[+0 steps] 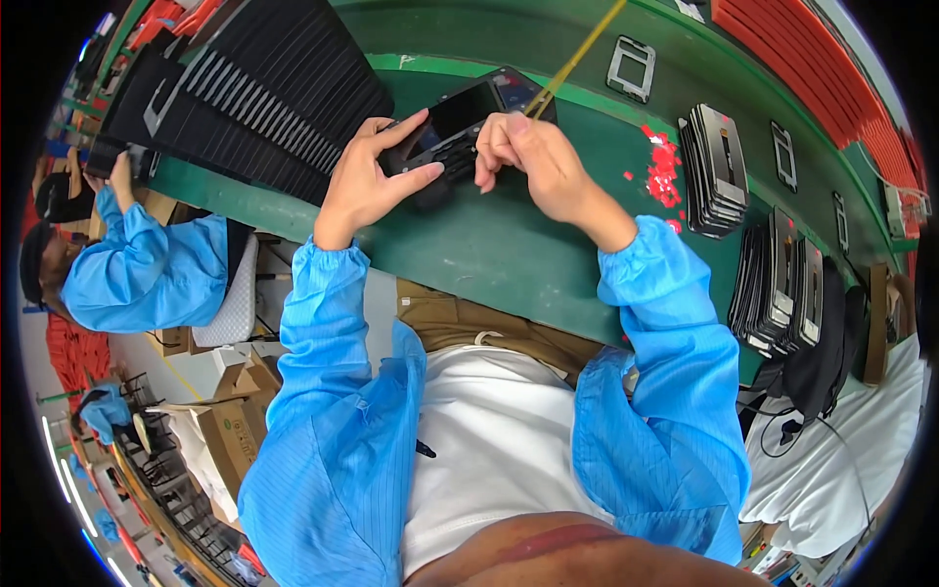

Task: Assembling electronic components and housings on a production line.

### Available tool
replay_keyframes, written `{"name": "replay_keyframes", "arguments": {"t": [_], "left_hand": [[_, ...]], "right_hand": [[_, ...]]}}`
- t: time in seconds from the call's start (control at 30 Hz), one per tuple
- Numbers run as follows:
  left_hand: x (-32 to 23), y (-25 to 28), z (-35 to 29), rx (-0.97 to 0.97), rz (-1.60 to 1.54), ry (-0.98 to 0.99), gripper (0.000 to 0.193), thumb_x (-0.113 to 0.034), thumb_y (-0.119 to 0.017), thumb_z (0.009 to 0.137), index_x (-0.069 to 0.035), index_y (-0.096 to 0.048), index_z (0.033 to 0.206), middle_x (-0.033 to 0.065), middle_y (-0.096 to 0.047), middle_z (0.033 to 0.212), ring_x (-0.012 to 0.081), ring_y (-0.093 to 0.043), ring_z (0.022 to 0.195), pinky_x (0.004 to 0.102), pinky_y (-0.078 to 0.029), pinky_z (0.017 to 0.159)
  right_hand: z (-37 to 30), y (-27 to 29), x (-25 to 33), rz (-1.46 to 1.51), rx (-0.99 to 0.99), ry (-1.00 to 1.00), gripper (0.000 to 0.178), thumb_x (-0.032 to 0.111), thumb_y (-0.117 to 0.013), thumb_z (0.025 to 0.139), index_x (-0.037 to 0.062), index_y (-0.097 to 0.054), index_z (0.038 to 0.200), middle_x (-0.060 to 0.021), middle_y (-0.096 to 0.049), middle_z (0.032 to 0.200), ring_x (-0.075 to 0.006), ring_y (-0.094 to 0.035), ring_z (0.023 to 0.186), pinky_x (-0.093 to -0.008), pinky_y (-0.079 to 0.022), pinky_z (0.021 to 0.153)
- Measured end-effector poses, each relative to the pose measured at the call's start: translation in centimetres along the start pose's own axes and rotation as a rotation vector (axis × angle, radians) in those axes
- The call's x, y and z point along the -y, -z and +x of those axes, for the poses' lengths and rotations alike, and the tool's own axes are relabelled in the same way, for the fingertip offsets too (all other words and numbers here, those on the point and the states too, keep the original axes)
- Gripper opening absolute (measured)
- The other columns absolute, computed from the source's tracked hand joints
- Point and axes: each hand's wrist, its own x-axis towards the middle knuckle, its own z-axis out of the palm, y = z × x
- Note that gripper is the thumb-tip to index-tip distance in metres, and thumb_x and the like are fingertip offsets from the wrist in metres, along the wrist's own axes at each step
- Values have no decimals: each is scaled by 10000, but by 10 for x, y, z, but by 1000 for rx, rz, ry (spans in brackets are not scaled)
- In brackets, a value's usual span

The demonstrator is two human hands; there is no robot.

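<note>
A black rectangular device [466, 111] with a dark glossy screen lies on the green table in front of me. My left hand [364, 184] braces its left end, thumb along the near edge and forefinger stretched over the far side. Above the near right part of the device, my right hand [536, 164] is closed in a pinch, its fingers curled; what they hold is hidden. A thin yellow cord or strip [579, 61] slants down from the top and ends just behind the right fingers; I cannot tell whether they touch it.
A long row of black panels [284, 88] stands left. Small red pieces [663, 171] lie right, beside stacked grey-black frames [714, 171] and further stacks [778, 284]. A grey frame [631, 68] rests at the back. Another person in blue [147, 269] works far left.
</note>
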Motion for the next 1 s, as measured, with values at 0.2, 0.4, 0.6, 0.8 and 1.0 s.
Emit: {"name": "replay_keyframes", "arguments": {"t": [0.2,0.4,0.6,0.8,1.0], "left_hand": [[-8,-2,-10,-32,75,-27,743,-402,-867,668,-136,-673,1334,223,-598,1195,374,-631,1074,397,-511,944],[-26,-19,-25,-148,185,-91,718,-339,-866,664,-136,-678,1326,210,-574,1207,374,-600,1086,393,-482,981],[-65,44,-14,-243,110,-205,705,-313,-871,620,-147,-708,1285,204,-534,1233,389,-552,1121,415,-461,1004],[-108,135,-12,-633,718,-443,653,-320,-882,564,-181,-756,1189,183,-561,1174,372,-547,1097,451,-450,975],[-41,212,-2,-622,366,-179,431,-223,-781,843,-128,-720,1259,131,-621,1213,238,-581,1122,332,-436,1001]], "right_hand": [[-10,-23,-17,-366,-81,250,542,388,-303,1112,34,-381,709,-118,-525,836,-216,-582,683,-345,-507,661],[-14,-32,-2,-556,-85,96,517,314,-362,1107,-26,-509,747,-95,-536,731,-209,-587,647,-347,-480,610],[-13,-9,51,-351,-132,249,553,431,-328,1097,61,-394,693,-115,-499,707,-189,-506,530,-295,-427,486],[-19,36,125,-460,-463,251,638,575,-221,1076,72,-413,735,-112,-530,784,-164,-489,544,-286,-417,487],[-20,64,143,-321,-682,295,858,698,-175,1021,-29,-627,1075,-101,-624,960,-117,-478,555,-267,-376,492]]}}
